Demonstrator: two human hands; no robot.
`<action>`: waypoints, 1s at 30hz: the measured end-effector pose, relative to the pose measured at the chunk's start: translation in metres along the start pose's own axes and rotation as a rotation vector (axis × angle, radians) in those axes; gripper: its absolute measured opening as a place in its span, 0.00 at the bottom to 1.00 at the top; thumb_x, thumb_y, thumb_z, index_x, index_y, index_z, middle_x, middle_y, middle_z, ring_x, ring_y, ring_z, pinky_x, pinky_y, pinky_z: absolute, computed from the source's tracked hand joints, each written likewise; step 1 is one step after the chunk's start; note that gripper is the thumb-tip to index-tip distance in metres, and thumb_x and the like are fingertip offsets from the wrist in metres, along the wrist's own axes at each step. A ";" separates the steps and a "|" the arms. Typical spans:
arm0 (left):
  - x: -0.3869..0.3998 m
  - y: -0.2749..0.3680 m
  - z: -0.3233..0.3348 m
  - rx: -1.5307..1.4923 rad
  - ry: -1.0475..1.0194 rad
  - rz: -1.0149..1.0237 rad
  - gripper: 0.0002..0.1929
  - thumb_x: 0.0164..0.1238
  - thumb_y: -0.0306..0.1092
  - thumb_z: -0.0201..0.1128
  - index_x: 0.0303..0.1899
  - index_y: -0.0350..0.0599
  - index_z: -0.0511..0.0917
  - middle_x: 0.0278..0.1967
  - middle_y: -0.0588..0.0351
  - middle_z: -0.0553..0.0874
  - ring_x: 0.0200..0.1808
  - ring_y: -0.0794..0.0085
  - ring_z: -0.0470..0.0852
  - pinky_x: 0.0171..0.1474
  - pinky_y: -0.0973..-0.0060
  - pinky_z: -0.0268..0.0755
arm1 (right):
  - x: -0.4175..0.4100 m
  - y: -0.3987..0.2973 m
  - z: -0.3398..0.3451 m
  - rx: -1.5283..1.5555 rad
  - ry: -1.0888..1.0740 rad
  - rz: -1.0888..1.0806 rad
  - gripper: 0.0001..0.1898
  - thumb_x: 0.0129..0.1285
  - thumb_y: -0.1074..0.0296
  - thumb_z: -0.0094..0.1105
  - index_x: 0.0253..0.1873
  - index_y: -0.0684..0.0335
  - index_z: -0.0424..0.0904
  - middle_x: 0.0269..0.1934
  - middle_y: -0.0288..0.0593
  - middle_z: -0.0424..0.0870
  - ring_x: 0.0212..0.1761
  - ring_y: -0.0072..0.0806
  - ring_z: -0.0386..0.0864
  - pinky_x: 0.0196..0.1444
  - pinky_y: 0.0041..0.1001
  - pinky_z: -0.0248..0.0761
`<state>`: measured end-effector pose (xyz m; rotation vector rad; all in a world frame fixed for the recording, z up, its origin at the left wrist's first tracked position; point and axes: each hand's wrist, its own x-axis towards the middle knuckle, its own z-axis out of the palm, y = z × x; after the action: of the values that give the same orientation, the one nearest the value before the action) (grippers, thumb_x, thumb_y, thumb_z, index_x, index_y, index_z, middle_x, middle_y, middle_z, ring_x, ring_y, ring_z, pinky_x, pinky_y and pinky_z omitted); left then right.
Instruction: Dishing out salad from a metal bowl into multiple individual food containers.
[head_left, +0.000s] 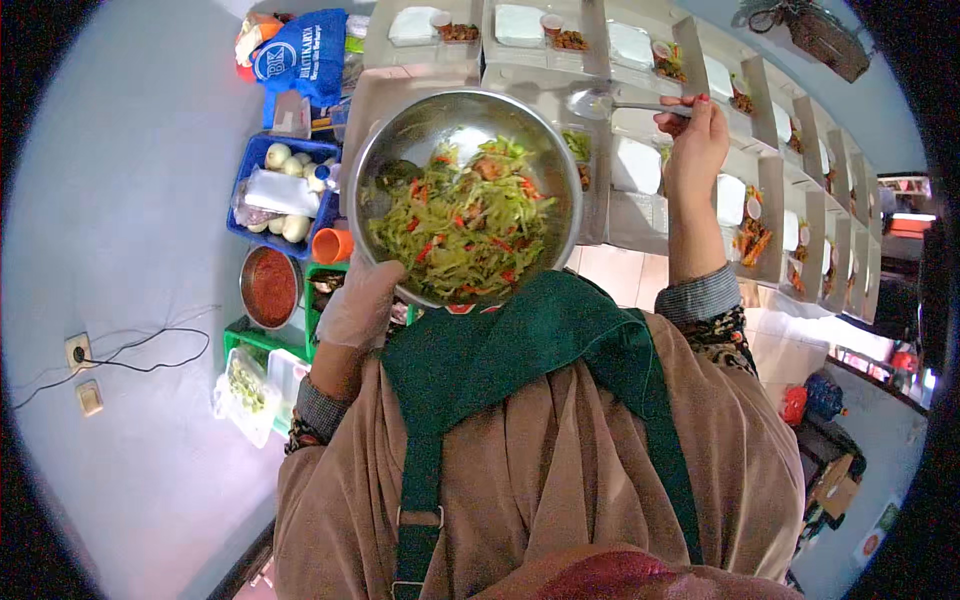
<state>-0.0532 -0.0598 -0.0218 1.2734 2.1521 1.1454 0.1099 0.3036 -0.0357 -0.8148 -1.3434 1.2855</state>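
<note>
My left hand (358, 304), in a clear plastic glove, grips the rim of a large stainless steel bowl (382, 120) in front of my chest. Shredded green vegetable with red chilli pieces (465, 225) fills the bottom of the bowl. To the right of the bowl, my bare right hand (697, 142) holds a metal spoon (600, 103) by its handle end. The spoon's head points left, above open food boxes (544, 86). Inside several boxes sit a white wrapped packet (636, 163), a small lidded cup and portions of food.
At left stand a blue basket (238, 202) of peeled onions, an orange cup (332, 246), a metal bowl of red paste (271, 288) and a green crate (246, 339) with a bag of cut greens (247, 386). A wall socket with a cable (78, 352) is farther left. Box rows extend to the right.
</note>
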 end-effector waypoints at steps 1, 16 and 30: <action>0.002 -0.001 0.002 0.000 0.002 0.000 0.10 0.51 0.24 0.55 0.37 0.42 0.75 0.50 0.40 0.75 0.50 0.52 0.75 0.51 0.68 0.69 | -0.005 -0.012 0.009 0.024 -0.047 0.005 0.14 0.73 0.64 0.38 0.40 0.68 0.70 0.31 0.48 0.81 0.22 0.26 0.78 0.25 0.23 0.72; 0.015 -0.017 0.020 0.637 -0.104 0.473 0.19 0.57 0.23 0.54 0.48 0.58 0.64 0.45 0.39 0.76 0.44 0.43 0.75 0.46 0.59 0.72 | -0.072 -0.026 0.076 0.000 -0.522 0.183 0.13 0.72 0.64 0.40 0.41 0.70 0.69 0.28 0.44 0.80 0.21 0.24 0.78 0.22 0.21 0.71; 0.015 0.002 0.024 0.118 -0.153 0.010 0.12 0.58 0.27 0.53 0.44 0.50 0.70 0.51 0.39 0.75 0.51 0.44 0.73 0.58 0.62 0.64 | -0.032 -0.021 0.032 0.251 -0.293 0.347 0.12 0.73 0.63 0.37 0.41 0.65 0.68 0.33 0.51 0.82 0.23 0.27 0.78 0.27 0.22 0.71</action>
<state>-0.0432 -0.0354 -0.0333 1.3761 2.1281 0.9044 0.0895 0.2609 -0.0187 -0.7225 -1.2638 1.8640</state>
